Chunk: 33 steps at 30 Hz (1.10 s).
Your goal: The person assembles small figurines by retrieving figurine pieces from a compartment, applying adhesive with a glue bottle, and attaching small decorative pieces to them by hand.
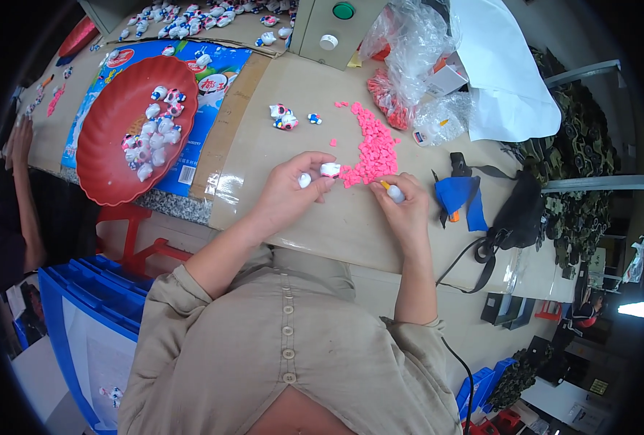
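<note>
Left hand [283, 191]: pinching a little white toy [330, 170], with another white bit [304, 180] in its fingers
Right hand [407, 215]: pinching a small white bottle [396, 193] with a yellow tip
Pink pieces [376, 148]: heaped on the counter [293, 228], just past both hands
Red bowl [93, 156]: off to the left, more toys [148, 142] inside

The small figures [283, 117] look like hard plastic, smooth and glossy. The pink pieces [376, 150] appear rather matt. The small bottle [395, 193] seems to be of smooth plastic. The red bowl [108, 141] is plastic with a soft shine. The table [300, 230] has a smooth, slightly shiny covering. The clear bag [418, 35] is thin, wrinkled, glossy plastic; the shirt [238, 348] is matt, creased cloth.
</note>
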Tool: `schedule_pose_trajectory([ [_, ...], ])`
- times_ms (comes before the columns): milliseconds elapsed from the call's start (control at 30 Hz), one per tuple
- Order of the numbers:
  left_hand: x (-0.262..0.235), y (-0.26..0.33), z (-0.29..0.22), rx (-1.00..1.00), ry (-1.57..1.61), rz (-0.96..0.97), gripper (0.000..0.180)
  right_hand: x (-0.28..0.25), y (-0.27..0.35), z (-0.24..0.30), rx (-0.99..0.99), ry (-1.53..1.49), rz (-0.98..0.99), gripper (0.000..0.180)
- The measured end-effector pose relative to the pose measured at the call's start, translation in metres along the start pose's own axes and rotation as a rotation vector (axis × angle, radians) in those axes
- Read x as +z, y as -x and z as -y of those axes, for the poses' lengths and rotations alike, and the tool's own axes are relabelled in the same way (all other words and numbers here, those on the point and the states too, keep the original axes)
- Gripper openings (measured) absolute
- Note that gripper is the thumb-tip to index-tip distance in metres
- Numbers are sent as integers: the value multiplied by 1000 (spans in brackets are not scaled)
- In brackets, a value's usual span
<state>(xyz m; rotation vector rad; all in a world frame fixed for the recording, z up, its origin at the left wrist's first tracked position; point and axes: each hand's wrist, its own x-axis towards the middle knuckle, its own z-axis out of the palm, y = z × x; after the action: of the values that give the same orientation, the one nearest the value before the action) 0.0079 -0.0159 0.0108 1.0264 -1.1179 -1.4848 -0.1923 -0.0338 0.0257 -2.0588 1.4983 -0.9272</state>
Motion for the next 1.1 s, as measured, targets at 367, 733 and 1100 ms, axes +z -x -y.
schedule_pose_trajectory([
  [367,-5,-1,5,2,45,32,27,5,-3,12,-27,179,99,13],
  [733,2,2,4,50,-134,73,29,7,7,35,375,-526,33,8],
  [1100,-1,5,4,214,-318,115,30,21,7,35,494,-814,142,16],
])
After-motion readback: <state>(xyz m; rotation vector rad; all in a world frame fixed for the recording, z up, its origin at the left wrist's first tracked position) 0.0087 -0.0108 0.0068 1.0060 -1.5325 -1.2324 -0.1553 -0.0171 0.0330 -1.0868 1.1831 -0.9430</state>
